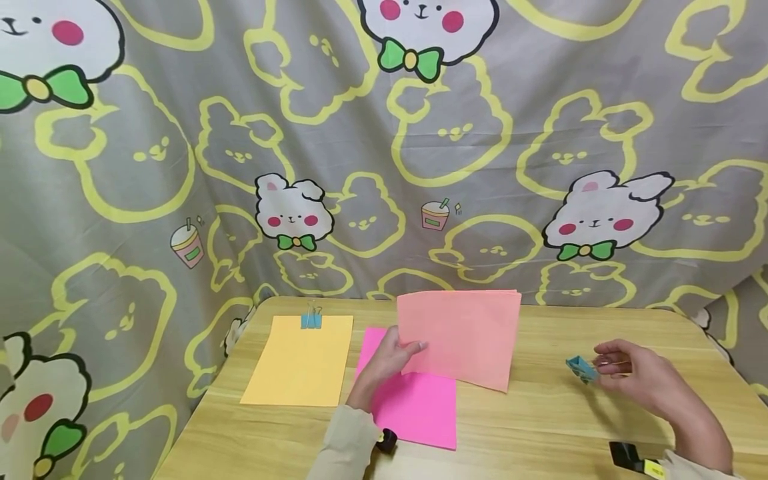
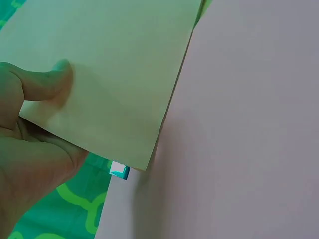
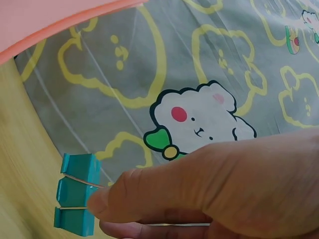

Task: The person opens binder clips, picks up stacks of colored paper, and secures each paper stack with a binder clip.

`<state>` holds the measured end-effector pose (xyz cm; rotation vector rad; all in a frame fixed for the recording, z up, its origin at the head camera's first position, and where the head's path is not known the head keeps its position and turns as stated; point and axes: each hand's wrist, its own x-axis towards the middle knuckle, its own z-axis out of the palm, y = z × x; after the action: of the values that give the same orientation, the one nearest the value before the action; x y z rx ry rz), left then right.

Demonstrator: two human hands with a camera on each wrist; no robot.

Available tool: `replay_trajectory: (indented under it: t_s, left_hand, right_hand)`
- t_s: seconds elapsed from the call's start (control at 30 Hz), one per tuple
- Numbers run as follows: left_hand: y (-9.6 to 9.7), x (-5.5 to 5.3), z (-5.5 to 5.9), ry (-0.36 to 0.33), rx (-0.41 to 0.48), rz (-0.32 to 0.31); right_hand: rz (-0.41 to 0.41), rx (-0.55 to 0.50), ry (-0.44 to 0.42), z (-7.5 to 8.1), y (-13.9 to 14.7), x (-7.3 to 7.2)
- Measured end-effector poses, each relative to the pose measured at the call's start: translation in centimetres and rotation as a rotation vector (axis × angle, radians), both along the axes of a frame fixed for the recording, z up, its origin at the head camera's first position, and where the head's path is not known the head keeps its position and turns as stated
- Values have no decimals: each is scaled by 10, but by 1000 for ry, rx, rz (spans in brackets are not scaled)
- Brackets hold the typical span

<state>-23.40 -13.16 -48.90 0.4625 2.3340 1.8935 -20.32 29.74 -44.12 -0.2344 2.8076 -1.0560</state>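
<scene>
My left hand pinches a stack of salmon-pink paper by its left edge, thumb on the near face. The stack is raised and tilted above the table, partly over a bright magenta stack of paper. In the left wrist view the thumb presses flat on the held sheets. Off to the right, my right hand holds a teal binder clip in the air by its wire handles. The right wrist view shows that clip at the fingertips, apart from the paper.
On the table's left lies a yellow-orange stack of paper with a blue binder clip on its top edge. The wooden table backs onto a grey cartoon-print curtain. Dark bands sit at both wrists.
</scene>
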Motion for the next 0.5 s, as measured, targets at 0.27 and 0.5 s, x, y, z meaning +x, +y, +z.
replay_trajectory:
  t_s: [0.27,0.5]
  left_hand:
    - [1,-1,0,1,-27,42]
    - [0,0,-1,-30,-21,31]
  right_hand:
    - [-10,56,45,0,1,0]
    - [2,31,27,1,-1,1]
